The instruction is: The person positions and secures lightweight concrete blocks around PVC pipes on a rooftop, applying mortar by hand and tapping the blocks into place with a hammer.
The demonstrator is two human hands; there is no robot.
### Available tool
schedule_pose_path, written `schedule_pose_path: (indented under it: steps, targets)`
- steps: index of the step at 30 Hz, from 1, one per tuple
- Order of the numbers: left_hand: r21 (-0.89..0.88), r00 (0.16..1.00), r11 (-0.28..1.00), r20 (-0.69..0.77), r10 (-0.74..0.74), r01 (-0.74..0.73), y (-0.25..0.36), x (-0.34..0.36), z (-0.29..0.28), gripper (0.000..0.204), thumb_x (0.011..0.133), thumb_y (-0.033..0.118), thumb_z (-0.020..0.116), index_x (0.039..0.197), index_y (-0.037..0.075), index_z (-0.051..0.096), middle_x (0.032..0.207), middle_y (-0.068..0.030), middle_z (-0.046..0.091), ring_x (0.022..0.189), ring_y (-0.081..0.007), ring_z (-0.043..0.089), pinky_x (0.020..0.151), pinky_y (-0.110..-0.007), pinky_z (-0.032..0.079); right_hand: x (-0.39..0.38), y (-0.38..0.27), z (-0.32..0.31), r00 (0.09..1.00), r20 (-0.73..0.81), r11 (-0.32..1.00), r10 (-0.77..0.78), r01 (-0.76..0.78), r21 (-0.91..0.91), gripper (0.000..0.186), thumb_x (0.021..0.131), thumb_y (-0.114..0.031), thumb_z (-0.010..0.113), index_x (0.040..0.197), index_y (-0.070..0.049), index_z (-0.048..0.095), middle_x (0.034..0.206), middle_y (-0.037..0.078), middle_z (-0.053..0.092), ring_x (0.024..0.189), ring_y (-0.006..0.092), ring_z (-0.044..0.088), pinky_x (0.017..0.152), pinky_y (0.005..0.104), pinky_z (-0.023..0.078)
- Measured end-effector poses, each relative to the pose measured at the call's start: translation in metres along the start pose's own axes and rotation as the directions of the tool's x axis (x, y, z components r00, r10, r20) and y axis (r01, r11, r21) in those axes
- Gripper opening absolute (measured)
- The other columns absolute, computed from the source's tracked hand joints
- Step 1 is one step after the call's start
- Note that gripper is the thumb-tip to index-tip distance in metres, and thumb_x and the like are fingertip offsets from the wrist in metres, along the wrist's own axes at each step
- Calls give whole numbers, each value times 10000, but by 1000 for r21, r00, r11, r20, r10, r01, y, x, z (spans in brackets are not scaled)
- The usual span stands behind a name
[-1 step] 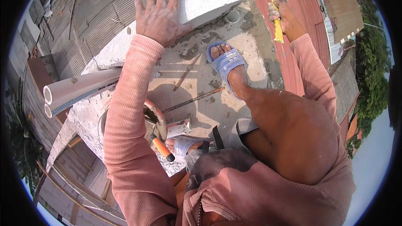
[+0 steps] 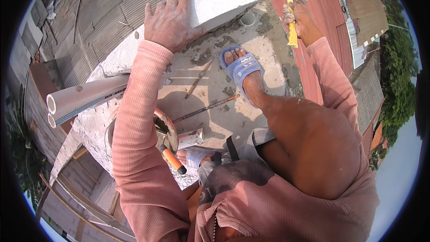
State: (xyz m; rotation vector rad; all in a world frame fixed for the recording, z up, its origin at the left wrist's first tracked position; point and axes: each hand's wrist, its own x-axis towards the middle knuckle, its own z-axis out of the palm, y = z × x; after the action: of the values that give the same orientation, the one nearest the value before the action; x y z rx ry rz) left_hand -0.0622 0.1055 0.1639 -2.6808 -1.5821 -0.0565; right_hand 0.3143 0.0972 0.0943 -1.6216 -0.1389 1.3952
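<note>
My left hand (image 2: 168, 26), dusted with grey, rests on a long white block (image 2: 219, 1) at the far side of the slab. Its fingers are apart and bent toward the block's far edge, the thumb on the near side. At the right, my right hand (image 2: 304, 23) is closed around the yellow handle of a claw hammer (image 2: 292, 29), held raised beyond the slab's right edge, its metal head up and apart from the block. A round bucket (image 2: 170, 125) of grey mortar is partly hidden by my left forearm. An orange-handled tool (image 2: 174, 159) leans by it.
White pipes (image 2: 85, 92) lie at the left. A thin rod (image 2: 206, 107) and a short stick (image 2: 198, 79) lie on the concrete slab (image 2: 188, 101). A round pipe opening (image 2: 247, 18) sits near the block. Red metal roofing (image 2: 309, 74) lies beyond the right edge, grey corrugated roofing (image 2: 103, 18) beyond the far-left one.
My left hand's fingers have bent more on the block. My right hand and the hammer have shifted slightly left.
</note>
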Motion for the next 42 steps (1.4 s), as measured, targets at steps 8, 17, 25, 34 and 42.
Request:
schedule_pose_path:
  steps: [8,17,25,34,42]
  targets:
    - [-182,998,983,-50,-33,23,4,1,18,822,736,534,814,1358,73,538,1171,-124,621,1103,-309,624,908,-499,476,-20,37,20,956,225,975,187,-153,-158,163,1034,-242,524,1036,-80,501,678,-15,449,450,68,370,375,231,308]
    - [-175,996,982,53,-66,74,11,10,6,859,689,478,868,1345,34,537,1066,-120,585,1001,-300,595,909,-441,452,-29,36,13,922,312,947,229,-137,-292,211,1047,-323,541,1053,-111,535,685,-35,459,459,44,385,371,204,294]
    - [-195,974,971,203,-97,137,5,10,-2,926,529,413,953,1288,35,580,1116,-149,570,1021,-328,555,968,-509,384,-16,31,9,952,198,954,233,-184,-236,269,1063,-369,509,1036,-101,507,630,-43,420,419,46,360,356,220,289]
    - [-222,938,961,336,-83,164,1,7,-1,1121,338,425,960,1318,76,541,1289,-157,565,1222,-413,470,1035,-593,346,-22,54,5,908,143,886,394,-333,-322,291,1069,-408,503,1047,-123,447,600,-51,374,418,55,361,373,248,285]
    - [-273,927,938,360,-108,215,-3,12,-1,863,509,492,891,1228,95,624,1315,-136,594,1201,-342,567,987,-572,375,-5,51,-14,888,120,886,444,-416,-203,271,1070,-387,502,1052,-123,444,615,-40,389,428,54,353,398,246,289]
